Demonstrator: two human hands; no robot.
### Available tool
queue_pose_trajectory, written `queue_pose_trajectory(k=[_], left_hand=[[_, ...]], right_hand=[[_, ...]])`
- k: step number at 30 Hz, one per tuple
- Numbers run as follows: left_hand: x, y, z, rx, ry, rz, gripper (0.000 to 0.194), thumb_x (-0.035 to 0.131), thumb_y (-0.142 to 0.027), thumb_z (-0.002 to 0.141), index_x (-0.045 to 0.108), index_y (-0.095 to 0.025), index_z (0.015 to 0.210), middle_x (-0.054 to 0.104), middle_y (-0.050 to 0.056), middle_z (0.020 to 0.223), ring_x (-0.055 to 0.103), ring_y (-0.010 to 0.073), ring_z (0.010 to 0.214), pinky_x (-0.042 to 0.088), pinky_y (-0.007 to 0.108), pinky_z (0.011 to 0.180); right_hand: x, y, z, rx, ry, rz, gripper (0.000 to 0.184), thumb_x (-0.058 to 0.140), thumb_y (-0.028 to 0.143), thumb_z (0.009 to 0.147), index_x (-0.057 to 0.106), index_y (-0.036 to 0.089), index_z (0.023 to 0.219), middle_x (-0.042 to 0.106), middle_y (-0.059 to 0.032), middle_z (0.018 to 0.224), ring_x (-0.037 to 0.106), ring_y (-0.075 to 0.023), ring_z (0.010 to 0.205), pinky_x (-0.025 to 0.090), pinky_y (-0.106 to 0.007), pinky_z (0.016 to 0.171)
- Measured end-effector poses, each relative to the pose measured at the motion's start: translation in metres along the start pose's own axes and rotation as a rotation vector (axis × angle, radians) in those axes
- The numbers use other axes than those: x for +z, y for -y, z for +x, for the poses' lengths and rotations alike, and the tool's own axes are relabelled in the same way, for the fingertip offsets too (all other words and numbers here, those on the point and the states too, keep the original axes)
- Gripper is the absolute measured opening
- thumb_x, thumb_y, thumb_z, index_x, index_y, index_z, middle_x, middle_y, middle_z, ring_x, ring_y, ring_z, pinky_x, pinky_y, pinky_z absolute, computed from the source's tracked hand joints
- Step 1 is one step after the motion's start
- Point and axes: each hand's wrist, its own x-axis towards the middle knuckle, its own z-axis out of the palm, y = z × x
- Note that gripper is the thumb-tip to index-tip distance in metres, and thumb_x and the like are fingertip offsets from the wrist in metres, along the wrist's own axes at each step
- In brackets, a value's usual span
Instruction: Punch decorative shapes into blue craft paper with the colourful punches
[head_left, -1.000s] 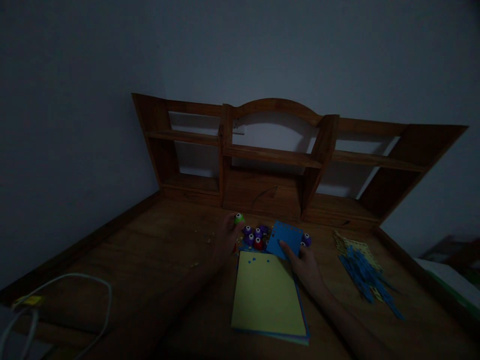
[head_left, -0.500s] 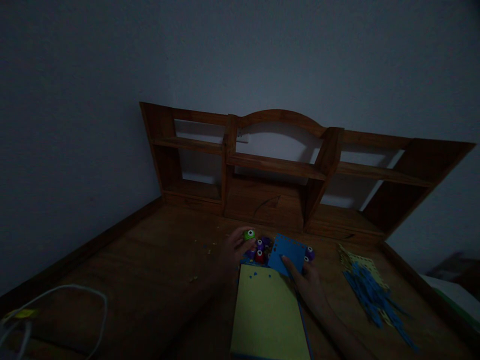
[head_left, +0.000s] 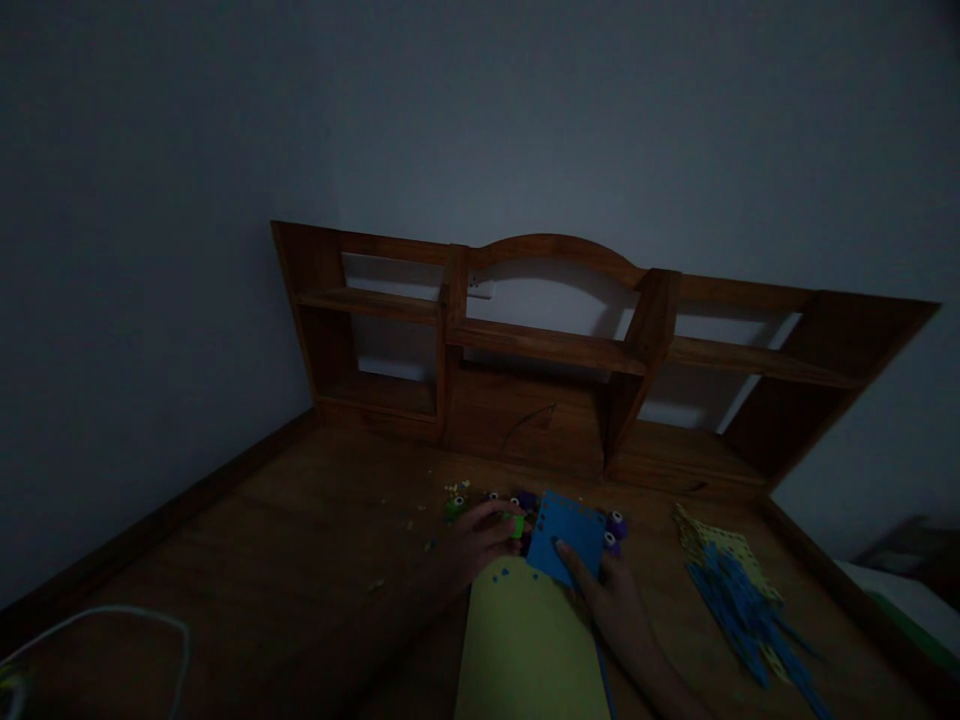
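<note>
My left hand (head_left: pixel 480 540) is closed around a small green craft punch (head_left: pixel 517 524), held close to the left edge of a blue paper (head_left: pixel 570 525). A row of small holes runs along the paper's top and left edges. My right hand (head_left: pixel 611 585) pinches the paper's lower part, thumb on top. Behind the hands stand several purple punches (head_left: pixel 616 523), partly hidden by the paper. A second green punch (head_left: pixel 455 508) sits left of them. Beneath both hands lies a yellow sheet (head_left: pixel 532 650) with a few tiny blue cutouts (head_left: pixel 505 573) near its top.
At the right lie blue paper strips (head_left: pixel 739 605) and a hole-punched yellow paper (head_left: pixel 739 548). Small paper bits (head_left: pixel 375 585) are scattered on the wooden desk (head_left: pixel 300 540). A wooden shelf (head_left: pixel 547 342) runs along the back; a white cable (head_left: pixel 135 610) loops at lower left.
My left hand has moved down and right with a green punch, closer to the blue paper. Another green punch now shows left of the group. The view has tilted slightly upward.
</note>
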Motion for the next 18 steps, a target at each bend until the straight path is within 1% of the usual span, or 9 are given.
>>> queue_pose_trajectory(k=[2, 5, 7, 9, 12, 15, 18], left_hand=[[0.000, 0.001, 0.000, 0.004, 0.021, 0.016, 0.038, 0.076, -0.032, 0.074, 0.061, -0.013, 0.104, 0.065, 0.013, 0.099, 0.062, 0.0170, 0.080, 0.048, 0.028, 0.075], [-0.001, 0.002, 0.002, -0.010, 0.023, 0.071, 0.048, 0.077, -0.033, 0.071, 0.059, -0.014, 0.112, 0.065, 0.013, 0.100, 0.062, 0.0166, 0.077, 0.048, 0.027, 0.073], [-0.002, 0.004, 0.003, -0.003, -0.006, 0.134, 0.049, 0.078, -0.034, 0.069, 0.060, -0.014, 0.110, 0.065, 0.013, 0.101, 0.063, 0.0184, 0.079, 0.049, 0.028, 0.072], [-0.004, 0.006, 0.004, 0.013, -0.036, 0.207, 0.046, 0.079, -0.034, 0.067, 0.062, -0.013, 0.105, 0.065, 0.013, 0.103, 0.064, 0.0221, 0.084, 0.049, 0.030, 0.073], [-0.007, 0.007, 0.003, 0.014, -0.064, 0.303, 0.048, 0.080, -0.033, 0.065, 0.061, -0.014, 0.106, 0.066, 0.012, 0.103, 0.064, 0.0256, 0.088, 0.050, 0.032, 0.074], [-0.006, 0.005, 0.001, -0.010, -0.059, 0.364, 0.050, 0.081, -0.035, 0.064, 0.062, -0.014, 0.105, 0.067, 0.011, 0.098, 0.065, 0.0250, 0.083, 0.050, 0.031, 0.072], [-0.002, 0.002, -0.002, -0.017, -0.014, 0.393, 0.045, 0.077, -0.038, 0.068, 0.063, -0.014, 0.103, 0.068, 0.010, 0.096, 0.065, 0.0236, 0.081, 0.050, 0.030, 0.070]], right_hand=[[-0.002, 0.003, 0.000, -0.008, -0.004, 0.015, 0.042, 0.057, 0.052, 0.082, 0.061, 0.014, 0.066, 0.064, -0.0044, 0.067, 0.058, -0.0172, 0.061, 0.045, -0.024, 0.057], [-0.005, 0.010, 0.000, -0.015, -0.019, 0.042, 0.040, 0.056, 0.052, 0.082, 0.060, 0.015, 0.068, 0.065, -0.0035, 0.068, 0.058, -0.0169, 0.063, 0.045, -0.023, 0.057], [-0.007, 0.012, 0.000, -0.013, -0.032, 0.034, 0.041, 0.056, 0.053, 0.082, 0.059, 0.016, 0.065, 0.063, -0.0028, 0.066, 0.057, -0.0164, 0.061, 0.044, -0.023, 0.055], [-0.006, 0.012, 0.000, -0.022, -0.032, 0.019, 0.043, 0.056, 0.054, 0.082, 0.058, 0.016, 0.064, 0.063, -0.0027, 0.064, 0.057, -0.0162, 0.060, 0.044, -0.023, 0.055], [-0.003, 0.010, -0.002, -0.085, -0.002, -0.005, 0.044, 0.054, 0.055, 0.083, 0.058, 0.015, 0.065, 0.062, -0.0028, 0.065, 0.056, -0.0157, 0.060, 0.044, -0.023, 0.057], [-0.001, 0.008, -0.004, -0.139, 0.015, -0.040, 0.042, 0.054, 0.052, 0.084, 0.058, 0.015, 0.065, 0.061, -0.0017, 0.065, 0.055, -0.0145, 0.060, 0.043, -0.023, 0.058], [-0.002, 0.008, -0.006, -0.167, 0.013, -0.074, 0.038, 0.054, 0.046, 0.086, 0.057, 0.015, 0.065, 0.060, -0.0010, 0.064, 0.054, -0.0139, 0.060, 0.042, -0.022, 0.058]])
